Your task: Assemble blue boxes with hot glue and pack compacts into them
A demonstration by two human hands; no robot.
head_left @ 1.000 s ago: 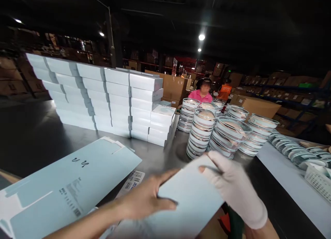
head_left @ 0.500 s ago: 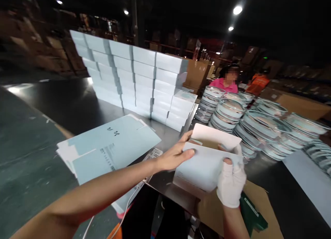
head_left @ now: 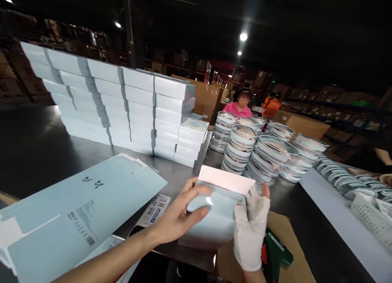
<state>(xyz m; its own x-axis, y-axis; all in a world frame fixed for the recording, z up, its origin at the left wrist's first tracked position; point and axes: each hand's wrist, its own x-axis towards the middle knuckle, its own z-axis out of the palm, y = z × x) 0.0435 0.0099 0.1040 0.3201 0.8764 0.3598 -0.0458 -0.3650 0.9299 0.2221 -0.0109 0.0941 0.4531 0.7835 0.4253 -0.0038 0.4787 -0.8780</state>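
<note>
A small pale-blue carton [head_left: 214, 217] stands on the table edge in front of me, its back flap raised. My left hand [head_left: 183, 209] is bare and grips the carton's left side, with the thumb on the front and fingers at the left flap. My right hand [head_left: 252, 226], in a white glove with bare fingertips showing, holds the right side at the top corner. To the left lie flat pale-blue carton blanks [head_left: 101, 197] with print and two handwritten marks. A green tool [head_left: 277, 250] with a red part rests on brown cardboard [head_left: 294, 238] at the right.
A wall of closed pale-blue boxes [head_left: 137, 107] is stacked behind on the dark metal table [head_left: 171, 170]. Several stacks of round clear-topped containers [head_left: 240, 148] stand at the back right. A white perforated basket [head_left: 372, 217] is far right. A person in pink [head_left: 237, 107] sits beyond.
The view has swung right. My left fingers have moved onto the carton's left flap. The opening that showed inside the carton is now mostly covered, with the back flap still up.
</note>
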